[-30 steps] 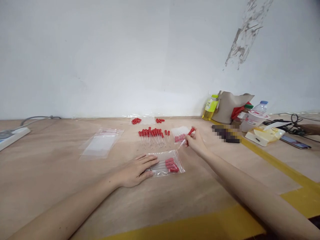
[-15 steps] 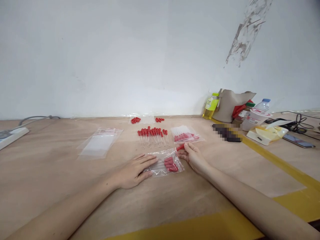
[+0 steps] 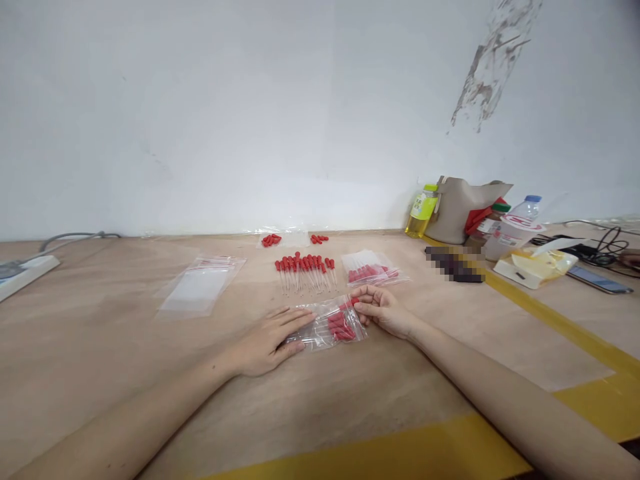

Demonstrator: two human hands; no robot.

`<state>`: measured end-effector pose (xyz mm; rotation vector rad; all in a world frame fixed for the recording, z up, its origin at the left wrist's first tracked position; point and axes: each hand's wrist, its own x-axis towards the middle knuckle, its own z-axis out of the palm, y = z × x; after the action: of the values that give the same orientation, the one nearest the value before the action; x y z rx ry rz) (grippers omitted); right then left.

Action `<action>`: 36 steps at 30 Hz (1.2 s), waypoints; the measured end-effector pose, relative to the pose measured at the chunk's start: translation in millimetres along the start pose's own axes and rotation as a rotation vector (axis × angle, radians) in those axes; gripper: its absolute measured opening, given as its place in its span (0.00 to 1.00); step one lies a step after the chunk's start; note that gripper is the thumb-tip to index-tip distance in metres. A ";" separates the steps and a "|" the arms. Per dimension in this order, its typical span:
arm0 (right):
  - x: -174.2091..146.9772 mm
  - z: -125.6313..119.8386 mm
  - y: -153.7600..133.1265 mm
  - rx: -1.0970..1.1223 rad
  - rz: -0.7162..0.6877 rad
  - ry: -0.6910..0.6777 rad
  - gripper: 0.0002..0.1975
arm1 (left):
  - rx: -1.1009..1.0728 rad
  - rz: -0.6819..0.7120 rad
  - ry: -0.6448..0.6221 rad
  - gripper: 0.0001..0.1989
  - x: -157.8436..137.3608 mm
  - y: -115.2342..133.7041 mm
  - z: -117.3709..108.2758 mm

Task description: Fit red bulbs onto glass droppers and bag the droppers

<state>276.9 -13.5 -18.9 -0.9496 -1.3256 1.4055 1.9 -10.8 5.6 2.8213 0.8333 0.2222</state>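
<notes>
A clear zip bag lies on the table between my hands, with several red-bulbed droppers inside. My left hand rests flat on the bag's closed end, fingers stretched out. At the open right end, my right hand pinches the red bulb of another dropper; its tube is inside the bag. Just beyond, several loose droppers lie in a row, bulbs away from me. To their right is a filled bag of droppers.
Flat zip bags lie at the left. Loose red bulbs sit on plastic near the wall. On the right stand a yellow-green bottle, a beige bag, a cup and a phone. A power strip is far left.
My right hand has moved slightly left, and the dropper it holds has slid further into the bag. My left hand stays flat on the bag.
</notes>
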 end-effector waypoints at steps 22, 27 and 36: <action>14.8 14.9 -3.7 -0.315 0.119 0.287 0.18 | -0.021 0.024 0.032 0.22 -0.3 -1.9 1.5; 16.2 15.8 3.8 -0.344 0.011 0.078 0.15 | -0.027 0.016 0.013 0.22 -0.4 -2.0 0.8; -1.5 6.3 -23.5 -0.015 0.031 0.120 0.12 | -0.007 -0.130 0.378 0.20 -2.1 -5.3 2.3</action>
<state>274.2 -17.4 5.0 -1.0515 -1.2384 1.3422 -2.1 -7.9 2.0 2.7443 1.0806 0.7529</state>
